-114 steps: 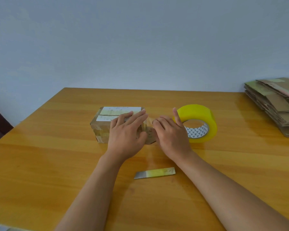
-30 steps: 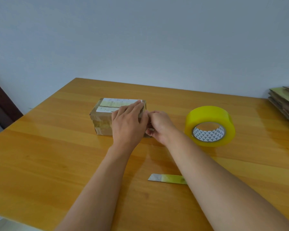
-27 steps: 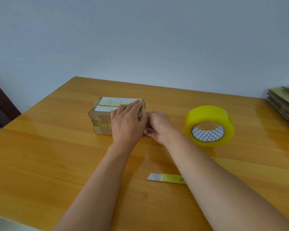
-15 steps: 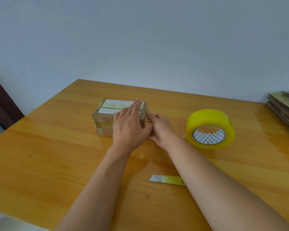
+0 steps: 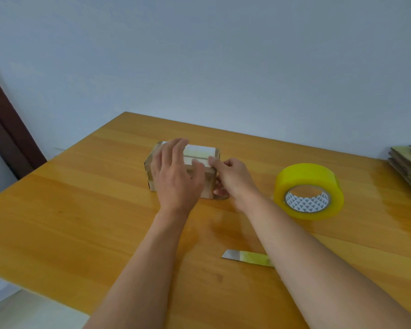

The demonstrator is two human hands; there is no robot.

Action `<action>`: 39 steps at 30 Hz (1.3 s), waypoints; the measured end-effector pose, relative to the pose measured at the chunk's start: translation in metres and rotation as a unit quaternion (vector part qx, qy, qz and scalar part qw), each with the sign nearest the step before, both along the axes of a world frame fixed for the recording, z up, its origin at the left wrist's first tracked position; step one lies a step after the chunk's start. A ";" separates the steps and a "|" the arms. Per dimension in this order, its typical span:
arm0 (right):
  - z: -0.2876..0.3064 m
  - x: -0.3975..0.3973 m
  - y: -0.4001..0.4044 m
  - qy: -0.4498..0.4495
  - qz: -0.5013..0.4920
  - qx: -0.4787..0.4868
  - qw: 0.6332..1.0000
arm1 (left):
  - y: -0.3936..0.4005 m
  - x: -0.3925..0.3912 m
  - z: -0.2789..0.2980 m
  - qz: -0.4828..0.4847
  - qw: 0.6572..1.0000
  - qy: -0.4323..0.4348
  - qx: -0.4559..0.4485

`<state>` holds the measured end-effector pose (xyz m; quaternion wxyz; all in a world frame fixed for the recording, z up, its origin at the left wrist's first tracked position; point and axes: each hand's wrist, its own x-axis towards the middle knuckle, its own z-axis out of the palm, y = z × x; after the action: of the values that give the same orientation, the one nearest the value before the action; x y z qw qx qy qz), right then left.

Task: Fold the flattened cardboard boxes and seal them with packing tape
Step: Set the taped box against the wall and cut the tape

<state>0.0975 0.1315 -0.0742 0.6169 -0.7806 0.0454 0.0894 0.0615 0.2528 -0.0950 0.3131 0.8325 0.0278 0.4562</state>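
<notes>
I see the small cardboard box (image 5: 209, 184) sitting folded up toward the far middle of the tabletop (image 5: 81, 222), with a pale label across its top. My left hand (image 5: 176, 176) lies flat over the box, fingers straight and slightly spread, the palm covering the near face and the fingertips reaching the far left part of the top. My right hand (image 5: 233, 179) is at the box's right end: its thumb rests on the top right corner and the fingers curl down against the right side, so it holds that end. The motion blur keeps me from telling whether a flap or a strip of tape lies under those fingers. To the right of the box, apart from it, a yellow roll of packing tape (image 5: 309, 191) lies on its side with the patterned core facing me. Nearer to me, partly under my right forearm, a small cutter blade (image 5: 246, 256) lies flat on the wood. At the far right edge a stack of flattened boxes (image 5: 408, 167) rests on the tabletop, cut off by the frame.
</notes>
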 end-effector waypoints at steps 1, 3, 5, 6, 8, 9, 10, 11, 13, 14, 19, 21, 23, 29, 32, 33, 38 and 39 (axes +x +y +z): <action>0.001 -0.001 0.000 -0.012 0.000 -0.017 1.000 | 0.006 0.001 0.001 0.055 0.998 0.016 -0.030; 0.004 -0.003 -0.001 -0.039 0.000 -0.051 0.998 | 0.017 0.001 0.004 0.094 0.978 0.133 -0.129; 0.005 -0.007 -0.002 -0.080 0.000 -0.098 0.992 | 0.025 0.001 0.001 0.081 0.958 0.194 -0.193; 0.005 -0.009 -0.002 -0.107 0.001 -0.129 0.986 | 0.027 -0.001 0.000 0.073 0.958 0.188 -0.204; 0.003 -0.013 -0.004 -0.174 -0.003 -0.183 0.968 | 0.026 -0.003 0.001 0.061 0.963 0.153 -0.214; 0.002 -0.015 -0.007 -0.211 -0.013 -0.205 0.956 | 0.024 -0.004 0.003 0.051 0.962 0.142 -0.229; 0.001 -0.016 -0.011 -0.248 -0.029 -0.217 0.944 | 0.020 -0.004 0.003 0.036 0.958 0.138 -0.248; -0.001 -0.017 -0.015 -0.279 -0.048 -0.218 0.934 | 0.016 -0.003 0.001 0.018 0.954 0.136 -0.266; -0.006 -0.017 -0.024 -0.325 -0.085 -0.198 0.921 | 0.008 -0.002 -0.002 -0.019 0.946 0.136 -0.294; -0.009 -0.018 -0.028 -0.341 -0.094 -0.187 0.917 | 0.004 -0.002 -0.003 -0.032 0.943 0.137 -0.302; -0.033 -0.023 -0.038 -0.346 -0.099 -0.161 0.919 | -0.008 -0.005 -0.008 -0.046 0.944 0.180 -0.273; -0.044 -0.023 -0.039 -0.340 -0.121 -0.169 0.917 | -0.014 -0.006 -0.012 -0.044 0.943 0.206 -0.259; -0.053 -0.024 -0.039 -0.331 -0.142 -0.183 0.915 | -0.019 -0.007 -0.015 -0.036 0.944 0.228 -0.237; -0.061 -0.022 -0.041 -0.337 -0.152 -0.206 0.906 | -0.022 0.000 -0.017 0.001 0.951 0.243 -0.190; -0.061 -0.022 -0.043 -0.357 -0.152 -0.198 0.900 | -0.022 0.000 -0.018 0.001 0.959 0.228 -0.168; -0.062 -0.022 -0.044 -0.365 -0.152 -0.196 0.897 | -0.022 -0.001 -0.018 -0.003 0.962 0.221 -0.159; -0.061 -0.022 -0.044 -0.357 -0.158 -0.169 0.905 | -0.029 -0.010 -0.014 -0.012 0.971 0.213 -0.105; -0.060 -0.022 -0.044 -0.355 -0.158 -0.169 0.906 | -0.031 -0.012 -0.013 -0.013 0.972 0.208 -0.107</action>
<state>0.0753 0.0877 -0.1346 0.4574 -0.8357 -0.0393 -0.3013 0.0498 0.2222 -0.1080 0.3935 0.8712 0.1297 0.2634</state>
